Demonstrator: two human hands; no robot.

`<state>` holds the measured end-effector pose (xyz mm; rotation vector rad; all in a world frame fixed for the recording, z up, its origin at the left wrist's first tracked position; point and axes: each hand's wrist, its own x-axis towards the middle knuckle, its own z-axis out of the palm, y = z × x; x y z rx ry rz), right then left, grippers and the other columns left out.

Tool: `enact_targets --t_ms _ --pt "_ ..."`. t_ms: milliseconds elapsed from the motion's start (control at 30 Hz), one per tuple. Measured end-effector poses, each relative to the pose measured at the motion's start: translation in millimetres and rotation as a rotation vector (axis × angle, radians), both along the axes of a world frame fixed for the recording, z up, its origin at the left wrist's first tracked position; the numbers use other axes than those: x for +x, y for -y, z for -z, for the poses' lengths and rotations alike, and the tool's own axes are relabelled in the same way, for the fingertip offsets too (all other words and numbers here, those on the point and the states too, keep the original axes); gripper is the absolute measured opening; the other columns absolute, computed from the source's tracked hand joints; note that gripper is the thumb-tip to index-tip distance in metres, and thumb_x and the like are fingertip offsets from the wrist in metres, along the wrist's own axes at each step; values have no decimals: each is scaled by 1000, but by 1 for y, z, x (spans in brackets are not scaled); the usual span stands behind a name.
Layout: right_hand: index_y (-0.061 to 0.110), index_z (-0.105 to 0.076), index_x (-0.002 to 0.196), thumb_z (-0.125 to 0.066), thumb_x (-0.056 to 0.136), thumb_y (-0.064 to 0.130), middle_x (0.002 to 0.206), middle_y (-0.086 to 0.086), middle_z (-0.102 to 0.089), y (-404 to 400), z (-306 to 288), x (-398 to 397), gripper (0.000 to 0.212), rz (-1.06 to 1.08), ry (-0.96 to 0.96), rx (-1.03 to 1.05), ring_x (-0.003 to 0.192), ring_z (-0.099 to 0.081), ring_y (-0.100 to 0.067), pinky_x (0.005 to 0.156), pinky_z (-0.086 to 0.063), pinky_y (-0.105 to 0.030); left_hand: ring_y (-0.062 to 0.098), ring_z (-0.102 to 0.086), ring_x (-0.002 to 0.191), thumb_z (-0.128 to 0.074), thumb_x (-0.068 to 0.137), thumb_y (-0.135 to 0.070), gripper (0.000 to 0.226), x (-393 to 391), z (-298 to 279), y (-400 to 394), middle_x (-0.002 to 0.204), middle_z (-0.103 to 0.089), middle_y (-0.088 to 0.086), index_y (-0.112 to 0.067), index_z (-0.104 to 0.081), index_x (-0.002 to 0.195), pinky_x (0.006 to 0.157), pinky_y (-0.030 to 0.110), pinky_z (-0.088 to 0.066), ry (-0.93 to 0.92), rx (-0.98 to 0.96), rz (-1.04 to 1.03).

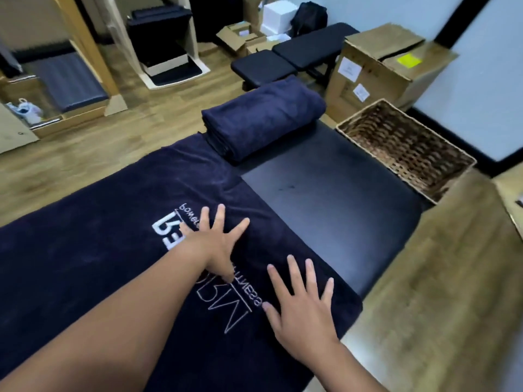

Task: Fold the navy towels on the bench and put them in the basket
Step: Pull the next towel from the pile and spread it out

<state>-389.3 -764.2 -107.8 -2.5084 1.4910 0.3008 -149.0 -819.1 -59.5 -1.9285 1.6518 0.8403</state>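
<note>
A black padded bench (325,193) is carrying everything, running away from the person. A navy towel (99,250) is lying spread flat over the bench's near end, covering it to the left edge and stopping short of the right edge (white lettering is showing on it). A stack of folded navy towels (263,120) is sitting at the far end. A wicker basket (402,142) is standing just beside the bench's far right corner. The left hand (215,244) and right hand (302,309) are both pressing flat on the spread towel, fingers splayed wide, gripping nothing.
</note>
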Motion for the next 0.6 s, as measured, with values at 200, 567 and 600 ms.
enact_targets --t_ms 200,567,600 --pt "29 -34 156 -34 97 62 161 -17 -31 -8 -5 -48 67 357 6 -57 148 -28 -41 107 -43 -56 61 20 144 -62 68 -87 128 -34 10 27 157 40 19 -50 29 148 115 75 -7 63 -49 -56" --pt "23 -60 94 -58 95 18 93 6 -54 9 -20 -100 6 686 432 -95 82 -58 -22 70 -49 -37 34 -25 136 -50 86 -29 74 -69 1 48 165 -15 -8 -41 -23 154 100 47 -38 27 -258 253" --pt "23 -62 88 -61 94 18 89 8 -54 9 -21 -104 7 661 440 -108 77 -57 -21 67 -49 -36 32 -31 129 -50 87 -25 64 -71 1 50 158 -27 -4 -35 -34 148 94 43 -40 19 -294 262"
